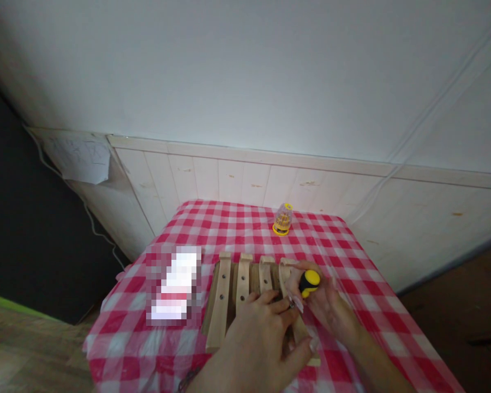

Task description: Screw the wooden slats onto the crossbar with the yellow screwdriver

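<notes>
- The wooden rack [244, 268], taken as the landmark, lies flat on a red and white checked tablecloth [319, 240]; four pale curved slats show, with dark screw heads set in them
- The left hand [262, 338] lies palm down over the middle and near part of the rack, its fingers slightly spread across the slats, the thumb held away from the forefinger toward the rack's right side
- The right hand [331, 308] is at the right edge of the rack, fingers curled round the yellow and black handle of a screwdriver [311, 279], whose round yellow end points up
- Between the two hands, over the rack's rightmost slat, something small and shiny shows by the left fingers; what it is I cannot tell, and the screwdriver's tip is hidden
- Beyond the rack, a little to its right, a clear case with a yellow base and top [282, 219] stands upright, with yellow pieces inside
- To the left of the rack, just beside it, lies a bright long shape [180, 284], blurred into blocks
- Farther beyond the rack rises white boarding [245, 177]; far to the rack's left a sheet of paper [85, 159] hangs
</notes>
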Motion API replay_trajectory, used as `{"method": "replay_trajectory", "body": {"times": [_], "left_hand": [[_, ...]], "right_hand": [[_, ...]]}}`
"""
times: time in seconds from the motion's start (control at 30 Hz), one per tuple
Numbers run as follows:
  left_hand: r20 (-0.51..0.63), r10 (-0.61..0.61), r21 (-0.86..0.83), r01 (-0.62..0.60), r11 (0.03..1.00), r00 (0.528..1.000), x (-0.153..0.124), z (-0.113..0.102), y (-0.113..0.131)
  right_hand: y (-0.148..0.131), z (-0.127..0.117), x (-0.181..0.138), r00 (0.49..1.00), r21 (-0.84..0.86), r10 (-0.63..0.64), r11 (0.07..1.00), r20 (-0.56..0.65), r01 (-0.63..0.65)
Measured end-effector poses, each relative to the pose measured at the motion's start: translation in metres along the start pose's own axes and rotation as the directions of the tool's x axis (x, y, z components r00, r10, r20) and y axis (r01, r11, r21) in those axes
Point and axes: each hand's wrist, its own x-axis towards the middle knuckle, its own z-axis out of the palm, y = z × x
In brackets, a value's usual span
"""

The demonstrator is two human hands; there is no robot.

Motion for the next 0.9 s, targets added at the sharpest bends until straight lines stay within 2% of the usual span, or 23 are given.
{"method": "replay_trajectory", "body": {"times": [0.13,0.27,0.43,0.53,0.67,0.73,0.83,0.9], "left_hand": [[0.001,-0.011,0.007,0.011,1.0,1.0,0.001,-0.002,0.003],[-0.001,-0.026,0.021,0.026,0.999,1.0,0.003,-0.004,0.005],[0.005,-0.015,0.057,0.015,0.998,1.0,0.005,-0.003,0.005],[-0.017,0.007,0.06,-0.006,0.998,1.0,0.005,-0.002,0.005],[-0.022,-0.026,0.049,0.027,0.998,0.999,0.004,-0.002,0.009],[-0.011,-0.05,0.07,0.05,0.996,0.999,0.004,-0.003,0.012],[-0.026,-0.068,0.124,0.071,0.99,0.997,0.006,-0.002,0.016],[-0.033,-0.039,0.166,0.044,0.985,0.999,0.008,0.0,0.017]], "right_hand": [[-0.006,-0.001,0.0,0.991,-0.127,-0.118,0.984,0.064,0.126],[-0.019,0.007,0.005,0.966,-0.035,-0.219,0.974,0.134,0.226],[-0.017,0.012,0.006,0.969,0.022,-0.204,0.979,0.136,0.203],[-0.011,0.012,0.005,0.978,0.009,-0.185,0.983,0.092,0.185],[-0.008,0.01,0.004,0.997,0.044,-0.066,0.997,0.03,0.064],[-0.008,0.007,0.003,1.0,-0.003,-0.016,1.0,0.005,0.016],[-0.004,0.001,0.003,0.998,-0.099,-0.056,0.994,-0.041,0.052],[0.0,-0.005,0.004,0.992,-0.129,-0.123,0.985,-0.027,0.118]]}}
